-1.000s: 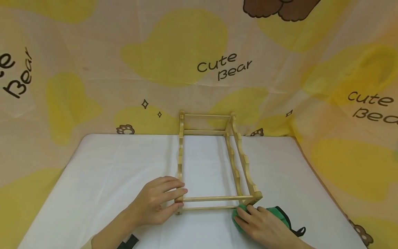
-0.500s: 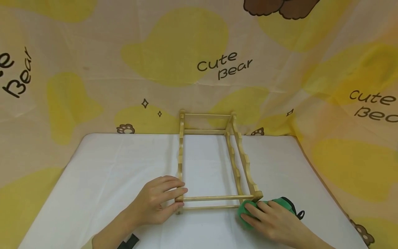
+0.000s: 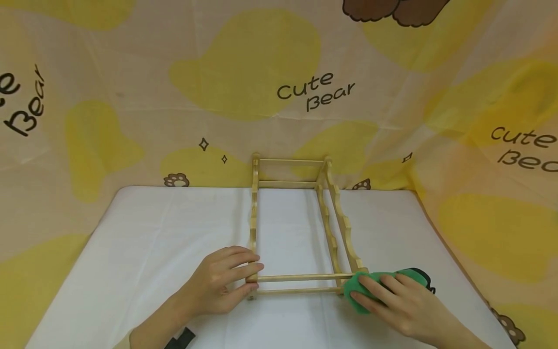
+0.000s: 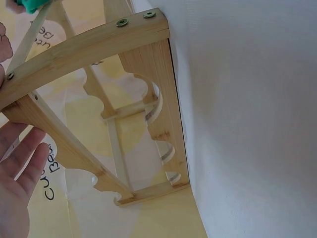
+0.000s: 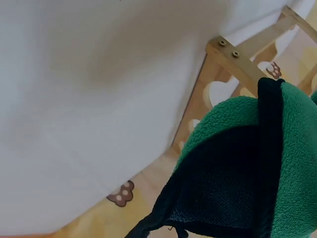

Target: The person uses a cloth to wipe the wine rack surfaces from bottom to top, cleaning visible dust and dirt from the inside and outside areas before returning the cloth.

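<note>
A pale wooden rack [image 3: 344, 228] with scalloped side rails and round crossbars stands lengthwise on the white-covered table. My left hand [image 3: 224, 281] holds its near left corner, fingers and thumb on either side of the wood. In the left wrist view the fingers of this left hand [image 4: 17, 173] reach under a scalloped rail. My right hand [image 3: 403, 303] grips a green cloth [image 3: 356, 291] and presses it on the rack's near right corner, which the cloth covers. In the right wrist view the cloth [image 5: 302, 168] shows a dark underside and black edging, and hides that hand.
The white table cover [image 3: 183, 218] extends on both sides of the rack. Behind it hangs a yellow patterned curtain [image 3: 244, 72], close to the rack's far end. A small black object [image 3: 180, 338] shows beside the left forearm.
My right hand has moved the green cloth to the right and slightly up, from below the near crossbars onto the rack's right corner. My left hand and the rack have stayed in place.
</note>
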